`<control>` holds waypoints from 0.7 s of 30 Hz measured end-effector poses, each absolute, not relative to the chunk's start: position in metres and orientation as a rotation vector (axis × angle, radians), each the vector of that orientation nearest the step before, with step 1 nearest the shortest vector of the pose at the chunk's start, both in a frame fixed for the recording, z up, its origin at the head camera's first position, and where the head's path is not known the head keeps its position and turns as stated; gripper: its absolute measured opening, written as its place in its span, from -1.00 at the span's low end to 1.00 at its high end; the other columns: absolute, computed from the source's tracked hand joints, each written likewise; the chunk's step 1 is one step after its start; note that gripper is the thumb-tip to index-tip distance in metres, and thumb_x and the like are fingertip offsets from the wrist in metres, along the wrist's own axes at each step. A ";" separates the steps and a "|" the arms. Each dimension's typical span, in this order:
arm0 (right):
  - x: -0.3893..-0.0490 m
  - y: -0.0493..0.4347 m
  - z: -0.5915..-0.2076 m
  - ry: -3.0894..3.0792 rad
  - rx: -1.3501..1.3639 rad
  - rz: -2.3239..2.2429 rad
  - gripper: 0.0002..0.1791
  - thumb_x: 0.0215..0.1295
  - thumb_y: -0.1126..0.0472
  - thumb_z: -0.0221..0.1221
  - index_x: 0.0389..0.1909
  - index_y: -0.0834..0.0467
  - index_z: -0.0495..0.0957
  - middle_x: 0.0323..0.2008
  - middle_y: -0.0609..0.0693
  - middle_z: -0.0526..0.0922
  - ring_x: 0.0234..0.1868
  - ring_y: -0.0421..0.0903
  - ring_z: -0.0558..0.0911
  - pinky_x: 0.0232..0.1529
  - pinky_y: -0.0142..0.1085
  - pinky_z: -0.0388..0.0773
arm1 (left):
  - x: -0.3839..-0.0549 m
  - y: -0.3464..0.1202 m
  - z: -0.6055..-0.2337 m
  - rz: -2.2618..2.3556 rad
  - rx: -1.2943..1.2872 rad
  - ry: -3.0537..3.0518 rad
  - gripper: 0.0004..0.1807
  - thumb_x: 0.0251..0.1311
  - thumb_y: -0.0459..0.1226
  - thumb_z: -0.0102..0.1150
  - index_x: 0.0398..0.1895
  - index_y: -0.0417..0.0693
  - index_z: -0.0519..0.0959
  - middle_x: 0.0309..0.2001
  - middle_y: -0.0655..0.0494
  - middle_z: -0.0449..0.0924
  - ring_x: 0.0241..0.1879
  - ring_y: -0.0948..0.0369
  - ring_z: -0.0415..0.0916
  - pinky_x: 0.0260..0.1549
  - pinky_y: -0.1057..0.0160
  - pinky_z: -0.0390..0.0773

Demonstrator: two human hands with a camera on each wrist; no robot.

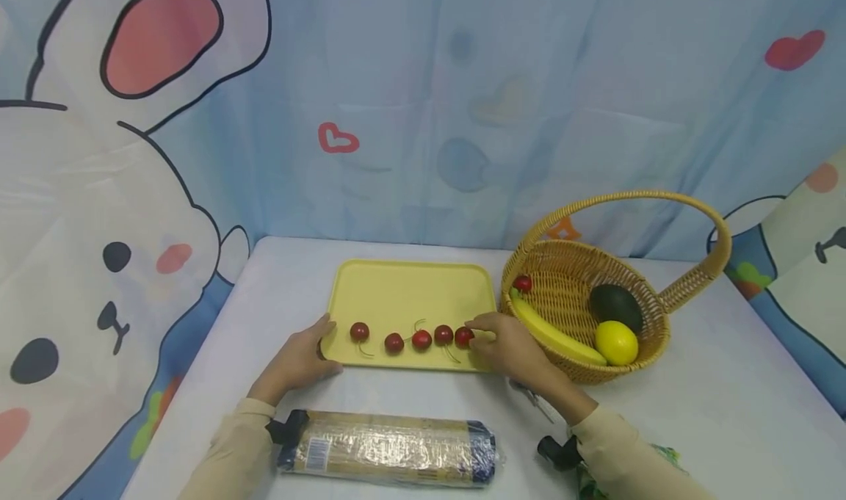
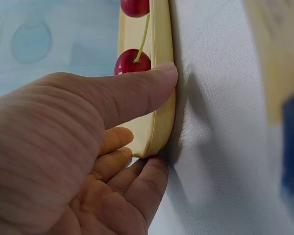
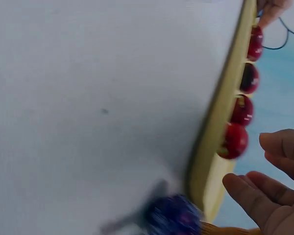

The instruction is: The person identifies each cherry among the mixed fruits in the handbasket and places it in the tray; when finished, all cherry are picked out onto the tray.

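Observation:
Several dark red cherries with stems lie in a row along the near side of a yellow tray, among them the leftmost cherry and the rightmost cherry. My left hand grips the tray's near left corner. In the left wrist view its thumb lies across the rim and its other fingers bend around the corner. My right hand is at the row's right end. Seen from the right wrist, its thumb and fingers are spread apart, with a gap between them and the nearest cherry.
A wicker basket beside the tray's right end holds a banana, a lemon, an avocado and a cherry. A long plastic-wrapped packet lies in front. A green package is partly under the right sleeve.

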State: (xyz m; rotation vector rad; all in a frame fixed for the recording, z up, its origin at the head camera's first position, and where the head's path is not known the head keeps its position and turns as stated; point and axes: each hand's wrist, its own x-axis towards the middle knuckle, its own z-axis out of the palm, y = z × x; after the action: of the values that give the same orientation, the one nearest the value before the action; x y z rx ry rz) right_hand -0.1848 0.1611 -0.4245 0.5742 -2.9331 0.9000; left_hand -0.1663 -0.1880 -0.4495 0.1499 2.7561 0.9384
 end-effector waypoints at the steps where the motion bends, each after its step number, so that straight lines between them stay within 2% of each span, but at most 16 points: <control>1: -0.183 0.163 -0.420 -2.924 0.603 0.899 -0.70 0.17 0.37 0.30 -0.05 0.29 0.70 -0.02 0.24 0.71 0.06 0.23 0.66 0.09 0.09 0.63 | -0.166 -0.188 -0.450 0.939 0.153 2.758 -0.08 0.03 -0.29 0.45 0.46 -0.33 0.21 0.52 -0.23 0.07 0.46 -0.17 0.15 0.44 -0.11 0.22; 5: -0.178 0.176 -0.399 -2.925 0.681 1.004 -0.73 0.23 0.30 0.31 -0.05 0.24 0.71 -0.10 0.16 0.75 -0.08 0.10 0.72 -0.13 -0.11 0.72 | -0.167 -0.189 -0.450 0.943 0.159 2.762 -0.07 0.03 -0.29 0.45 0.46 -0.34 0.20 0.52 -0.23 0.08 0.46 -0.17 0.16 0.43 -0.12 0.22; 10: -0.187 0.202 -0.371 -2.974 0.704 1.240 -0.72 0.31 0.22 0.27 0.00 0.21 0.70 -0.10 0.12 0.75 -0.18 -0.05 0.70 -0.26 -0.35 0.67 | -0.167 -0.189 -0.450 0.941 0.166 2.767 -0.07 0.03 -0.29 0.45 0.46 -0.34 0.20 0.52 -0.24 0.08 0.46 -0.17 0.15 0.43 -0.12 0.22; 14: -0.202 0.228 -0.354 -3.000 0.673 1.321 -0.68 0.32 0.18 0.27 0.03 0.24 0.68 -0.03 0.18 0.73 -0.16 -0.10 0.72 -0.17 -0.29 0.70 | -0.166 -0.189 -0.450 0.950 0.162 2.758 -0.07 0.04 -0.29 0.44 0.46 -0.34 0.20 0.52 -0.23 0.07 0.46 -0.17 0.15 0.44 -0.12 0.21; 16: -0.208 0.240 -0.348 -3.022 0.622 1.331 -0.66 0.32 0.16 0.28 0.04 0.24 0.67 -0.01 0.19 0.72 -0.12 -0.11 0.72 -0.07 -0.20 0.71 | -0.166 -0.189 -0.450 0.955 0.161 2.755 -0.07 0.04 -0.29 0.44 0.47 -0.34 0.19 0.52 -0.23 0.09 0.46 -0.17 0.15 0.43 -0.13 0.21; 21: -0.225 0.260 -0.337 -3.047 0.456 1.273 -0.61 0.33 0.08 0.27 0.07 0.22 0.66 0.03 0.20 0.71 -0.08 -0.07 0.71 0.03 0.01 0.67 | -0.166 -0.189 -0.450 0.953 0.168 2.761 -0.07 0.04 -0.29 0.44 0.47 -0.34 0.19 0.51 -0.23 0.10 0.46 -0.17 0.16 0.43 -0.12 0.22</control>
State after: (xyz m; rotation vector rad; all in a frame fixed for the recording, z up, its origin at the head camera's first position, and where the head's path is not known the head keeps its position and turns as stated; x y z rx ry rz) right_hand -0.2248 0.2599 -0.3373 0.4564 -3.0469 1.2726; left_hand -0.1656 -0.1888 -0.4501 0.1680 2.7614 0.9532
